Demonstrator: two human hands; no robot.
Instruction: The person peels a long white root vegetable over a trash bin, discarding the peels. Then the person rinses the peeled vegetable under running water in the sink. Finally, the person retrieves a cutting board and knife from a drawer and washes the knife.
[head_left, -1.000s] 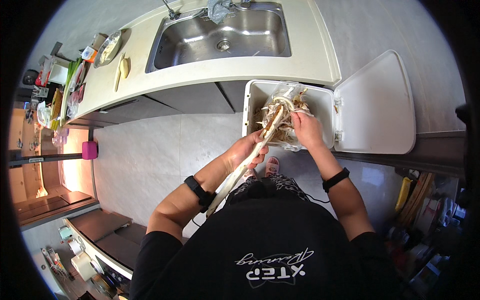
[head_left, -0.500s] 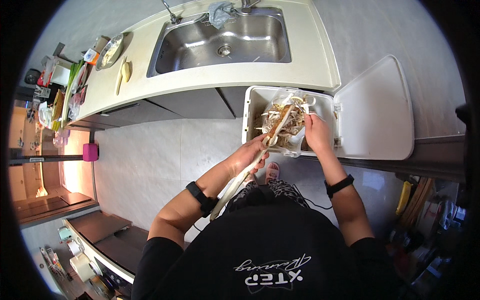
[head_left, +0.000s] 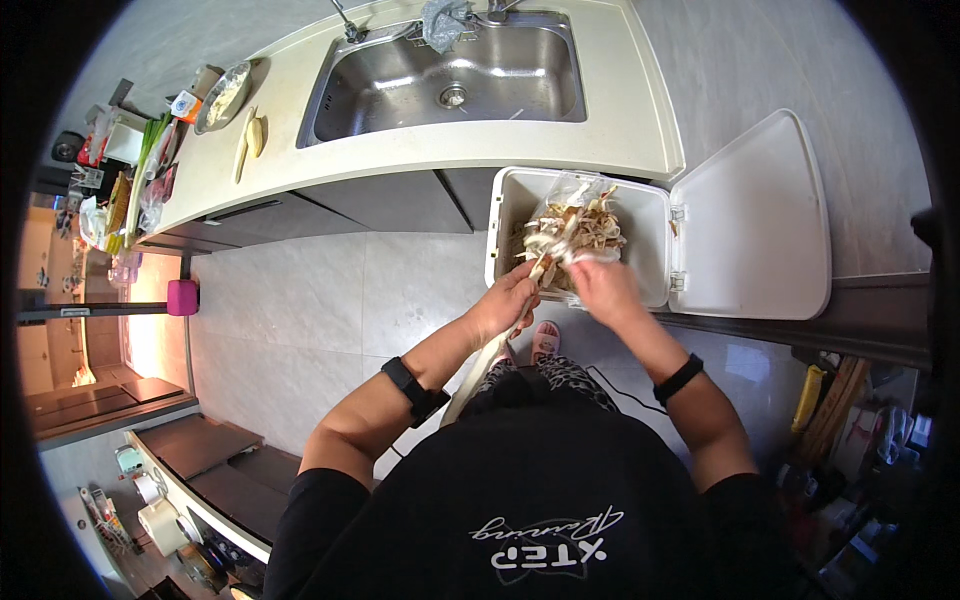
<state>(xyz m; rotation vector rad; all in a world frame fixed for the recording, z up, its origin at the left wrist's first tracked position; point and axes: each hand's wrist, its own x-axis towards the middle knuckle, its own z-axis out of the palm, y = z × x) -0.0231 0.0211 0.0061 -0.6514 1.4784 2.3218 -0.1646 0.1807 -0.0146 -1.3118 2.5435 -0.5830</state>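
Note:
My left hand (head_left: 508, 302) grips a long pale cutting board (head_left: 478, 365), seen edge-on and tilted up, its far end at the near rim of a white bin (head_left: 497, 215). My right hand (head_left: 603, 287) is at that far end with its fingers curled over the board's tip; something pale shows under them, and I cannot tell whether it is held. The bin holds a clear bag filled with pale vegetable peelings (head_left: 585, 225). Both wrists wear dark bands.
The bin's white lid (head_left: 750, 225) lies open to the right. Beyond the bin runs a cream counter (head_left: 620, 130) with a steel sink (head_left: 450, 70); a bowl and food items (head_left: 228, 95) sit on its left. Grey tile floor spreads left. Clutter is stacked at the lower right.
My right hand has drawn back from over the bin to the board's far end. The board's tip has slid back from above the peelings to the bin's near rim.

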